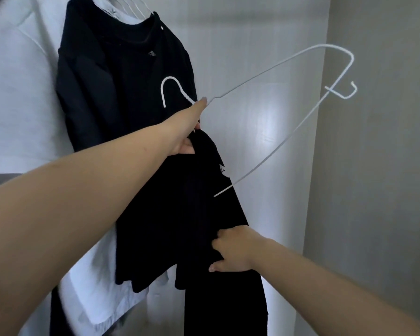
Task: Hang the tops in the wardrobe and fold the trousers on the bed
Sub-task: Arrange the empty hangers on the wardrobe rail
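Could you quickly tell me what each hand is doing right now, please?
Left hand: holds the white wire hanger at its neck, and the top of the black top.
Right hand: grips the black top lower down.

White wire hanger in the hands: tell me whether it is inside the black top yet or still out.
Partly in. One arm of the white wire hanger is bare; the other end slips under the black top.
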Demonstrator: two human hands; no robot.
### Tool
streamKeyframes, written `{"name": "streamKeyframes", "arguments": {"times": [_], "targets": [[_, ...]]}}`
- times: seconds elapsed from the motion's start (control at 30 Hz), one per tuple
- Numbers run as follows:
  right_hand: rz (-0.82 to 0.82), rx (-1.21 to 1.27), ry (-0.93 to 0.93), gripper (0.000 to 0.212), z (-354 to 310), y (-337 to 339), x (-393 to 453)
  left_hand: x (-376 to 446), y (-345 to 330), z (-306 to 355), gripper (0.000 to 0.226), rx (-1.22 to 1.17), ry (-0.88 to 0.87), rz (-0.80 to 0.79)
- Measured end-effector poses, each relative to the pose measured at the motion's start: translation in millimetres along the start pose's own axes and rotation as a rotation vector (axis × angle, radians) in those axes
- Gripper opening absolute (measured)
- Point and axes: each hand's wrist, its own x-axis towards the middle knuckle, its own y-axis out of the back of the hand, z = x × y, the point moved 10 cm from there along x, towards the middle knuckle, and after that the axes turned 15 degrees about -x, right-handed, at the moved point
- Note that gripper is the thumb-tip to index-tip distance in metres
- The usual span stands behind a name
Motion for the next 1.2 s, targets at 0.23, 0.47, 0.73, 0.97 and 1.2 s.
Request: {"name": "streamKeyframes", "arguments": {"times": [0.23,0.47,0.73,0.97,1.2], "targets": [[-0.064,0.285,-0.146,0.051,35.9,-36.9,-9.1,-5.4,26.6,0.3,0.042,-0.072,-0.028,0.051],[0.003,0.224,-0.23,0.041,109.3,-26.9,-45.5,-0.5,54.0,-25.1,0.045,0.167,-0.038,0.034],[0.123,0.117,-0.205,0.032,138.6,26.7,-75.0,12.2,83.2,-62.8,0.042,0.347,-0.014,0.108],[0.246,0.059,-0.165,0.029,141.8,65.8,-83.0,13.8,90.3,-82.4,0.031,0.296,0.031,0.131],[0.235,-0.028,-0.023,0.041,111.0,72.0,-73.1,6.6,105.4,-102.0,0.022,-0.29,0.132,0.275]]}}
